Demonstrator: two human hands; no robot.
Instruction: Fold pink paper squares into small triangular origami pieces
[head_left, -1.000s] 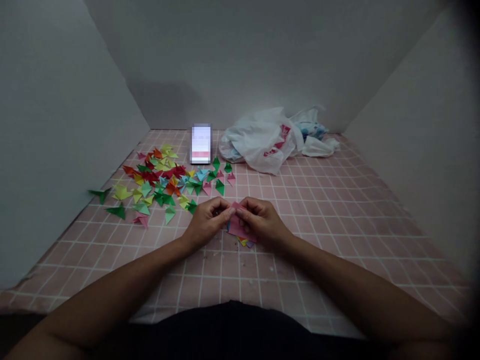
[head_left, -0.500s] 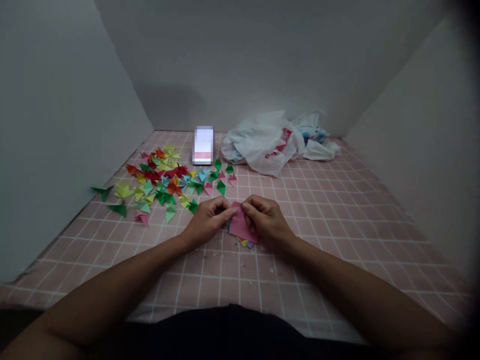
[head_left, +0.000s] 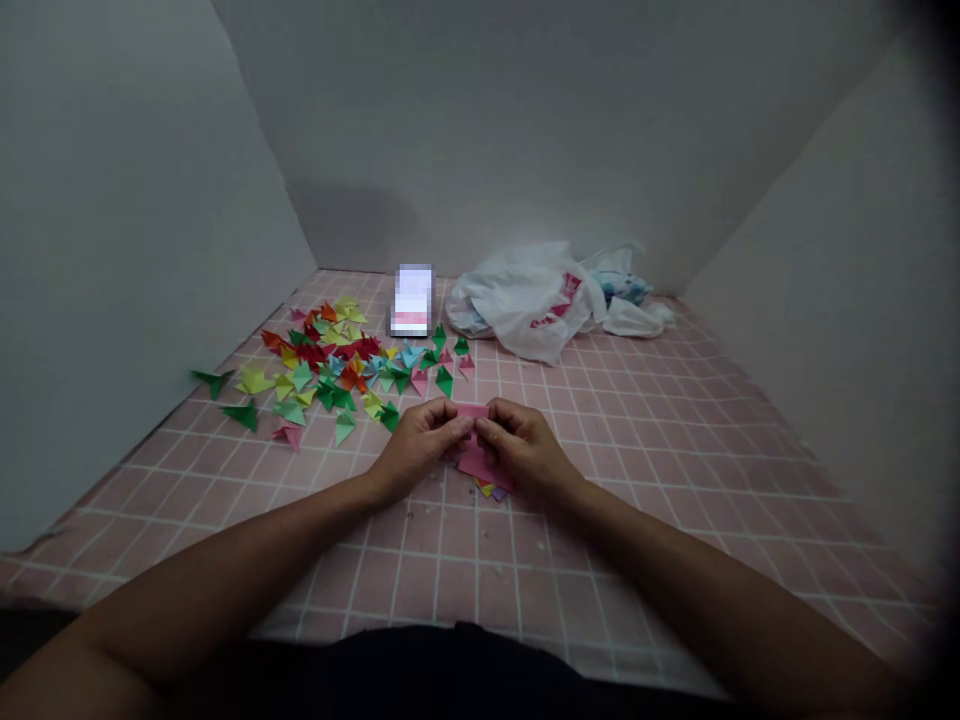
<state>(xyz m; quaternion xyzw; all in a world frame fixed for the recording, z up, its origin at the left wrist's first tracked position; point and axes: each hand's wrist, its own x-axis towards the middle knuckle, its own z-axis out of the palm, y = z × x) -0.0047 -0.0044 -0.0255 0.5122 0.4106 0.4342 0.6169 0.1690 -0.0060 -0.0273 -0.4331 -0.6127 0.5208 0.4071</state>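
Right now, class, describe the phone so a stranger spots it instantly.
Find the pink checked cloth, then look towards its far edge. Left of the white plastic bag, beyond the folded papers, is the phone, the only thing glowing.

We can read no word, number or sign for certain. The nearest thing to lettering we see is the bold red print [head_left: 568,291] on the white plastic bag [head_left: 510,295] by the back wall; it slants across the right part of the bag, and creases break it up, so we cannot make out its characters. On the lit screen [head_left: 412,290] left of the bag, coarse blur covers everything: we make out a pale area and a pinkish-red band near the bottom, but we cannot read any text or label there.
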